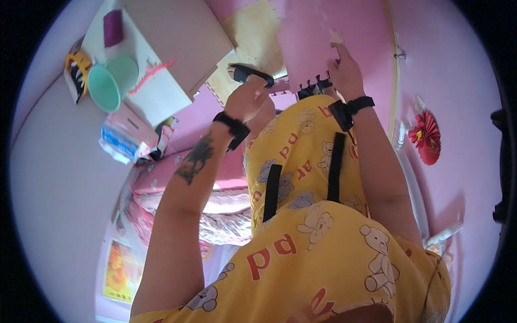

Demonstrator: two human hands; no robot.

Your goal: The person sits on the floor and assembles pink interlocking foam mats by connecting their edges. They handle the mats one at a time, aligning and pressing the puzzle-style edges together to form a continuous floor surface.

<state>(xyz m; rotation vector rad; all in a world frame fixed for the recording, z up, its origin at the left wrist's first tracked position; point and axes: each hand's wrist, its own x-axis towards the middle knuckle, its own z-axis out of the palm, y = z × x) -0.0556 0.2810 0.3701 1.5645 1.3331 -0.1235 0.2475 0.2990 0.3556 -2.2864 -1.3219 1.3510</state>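
Foam floor mats, smooth pink with toothed jigsaw edges, lie beneath a person's bare hands, next to a wood-grain panel of pale tan. The left hand, fingers curled, hangs near a black sandal on one foot; whether it holds anything cannot be told. The right hand hovers above the pink, thumb and fingers bent and apart, beside a notched dark shape too unclear to name. Black bands circle both wrists. Soft yellow cloth clothing, printed with cartoon bears and bold red lettering, fills the foreground, crossed by two flat black straps. At left, a smooth white worktop carries a round, pale green cup, a magenta block-shaped item and a thin pink strip. Near it sits a glossy blue-and-white package, its print too small to read. Ruffled pink bedding and an orange-yellow poster with small dark characters appear below; a pleated red paper ornament hangs at right.
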